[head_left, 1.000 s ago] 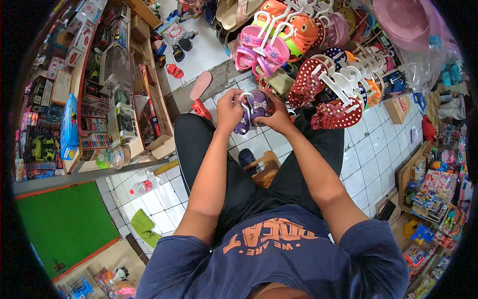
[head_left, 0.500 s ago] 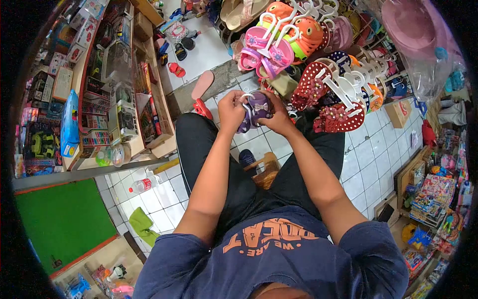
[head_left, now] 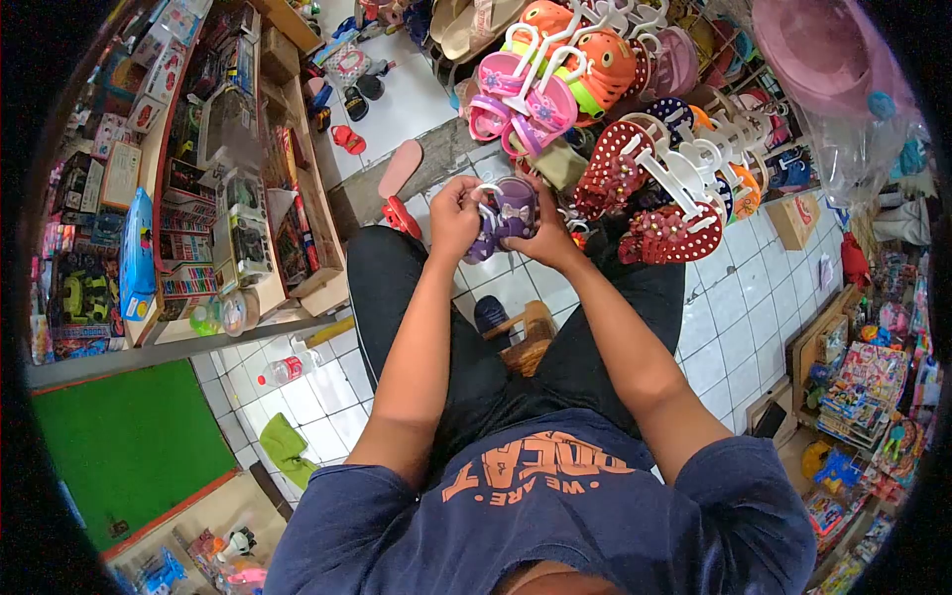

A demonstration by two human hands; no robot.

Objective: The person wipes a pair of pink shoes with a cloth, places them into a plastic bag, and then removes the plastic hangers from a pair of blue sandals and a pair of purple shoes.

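In front of my knees is a pair of small purple sandals [head_left: 514,213], one with a pale bow on its strap, together with a white plastic hanger [head_left: 488,190]. My left hand [head_left: 455,216] is closed, its fingers pinching the hanger beside the left sandal. Wrapped round the other sandal is my right hand [head_left: 551,234], its thumb on the near end and its fingers mostly hidden behind. Just beyond my hands hang pink sandals [head_left: 526,99] on white hangers, and red polka-dot sandals [head_left: 674,233] with flowers hang to the right.
A red sandal [head_left: 401,216] and a pink insole-shaped piece [head_left: 401,169] lie ahead on the left. Between my legs is a wooden stool [head_left: 533,337]. Toy shelves [head_left: 213,198] line the left side. A bottle [head_left: 287,370] and green cloth [head_left: 285,448] lie on the tiled floor.
The purple sandals have turned slightly in my hands, so the bow faces up more and the second sandal shows more. My hands stay in nearly the same place.
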